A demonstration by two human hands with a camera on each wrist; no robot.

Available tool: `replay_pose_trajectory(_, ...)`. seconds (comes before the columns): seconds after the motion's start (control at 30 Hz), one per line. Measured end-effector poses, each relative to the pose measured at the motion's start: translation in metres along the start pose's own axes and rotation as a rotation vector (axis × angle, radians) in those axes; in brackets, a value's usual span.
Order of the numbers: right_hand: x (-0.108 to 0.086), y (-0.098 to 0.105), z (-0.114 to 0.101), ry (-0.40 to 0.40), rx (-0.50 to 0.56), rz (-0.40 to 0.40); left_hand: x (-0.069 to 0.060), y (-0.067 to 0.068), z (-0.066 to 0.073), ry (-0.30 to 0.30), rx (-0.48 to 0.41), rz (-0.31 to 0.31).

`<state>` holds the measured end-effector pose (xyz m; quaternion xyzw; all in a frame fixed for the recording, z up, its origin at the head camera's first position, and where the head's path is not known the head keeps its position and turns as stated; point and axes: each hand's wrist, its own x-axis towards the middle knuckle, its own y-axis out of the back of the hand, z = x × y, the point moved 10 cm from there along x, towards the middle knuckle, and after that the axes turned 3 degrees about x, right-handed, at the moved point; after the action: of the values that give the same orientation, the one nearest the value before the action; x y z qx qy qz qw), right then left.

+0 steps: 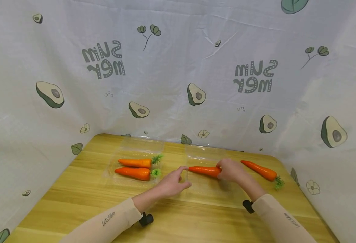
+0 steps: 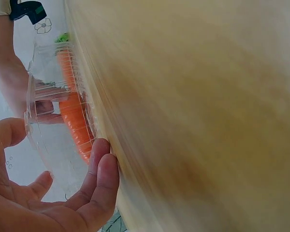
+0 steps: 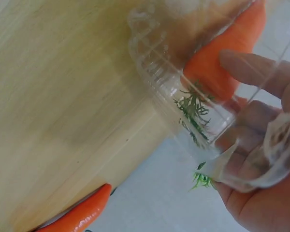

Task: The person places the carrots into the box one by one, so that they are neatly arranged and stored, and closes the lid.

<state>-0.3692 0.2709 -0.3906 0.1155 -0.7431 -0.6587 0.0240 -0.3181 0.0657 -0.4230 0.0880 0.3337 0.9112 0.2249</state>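
Observation:
An orange carrot [image 1: 204,171] lies in a clear plastic container [image 1: 208,187], its tip to the left. My right hand [image 1: 231,170] reaches into the container and grips the carrot at its thick leafy end; the right wrist view shows the thumb [image 3: 249,70] on it through the clear wall. My left hand [image 1: 172,184] is at the container's left side, its fingers spread and touching the plastic edge. In the left wrist view the ribbed container wall [image 2: 53,92] stands between my left fingers and the carrot [image 2: 77,121].
On the left, a second clear container [image 1: 117,180] holds two carrots [image 1: 133,173] with green tops. A loose carrot [image 1: 259,169] lies on the wooden table [image 1: 178,219] at the right. A white printed curtain [image 1: 172,67] stands behind and at both sides.

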Motion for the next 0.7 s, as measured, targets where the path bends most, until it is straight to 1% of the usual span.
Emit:
replay_pose_trajectory(0.2,-0.0026,0.001,-0.0067,0.011,-0.029,0.02,-0.0011,-0.0006,0.0002,0.003,0.002,-0.001)
replay_pose_trajectory(0.3,-0.0041,0.0031,-0.0082,0.011,-0.039,0.048,-0.0017,-0.0005,0.0007,0.003,0.005,0.001)
replay_pose_trajectory(0.5,-0.0037,0.0059,-0.0064,-0.008,-0.023,0.118,-0.0018,0.0,0.0013,0.008,0.009,0.003)
replay_pose_trajectory(0.7,-0.0051,0.007,-0.0063,-0.012,-0.013,0.139,-0.0024,0.0005,0.0022,0.015,0.004,0.005)
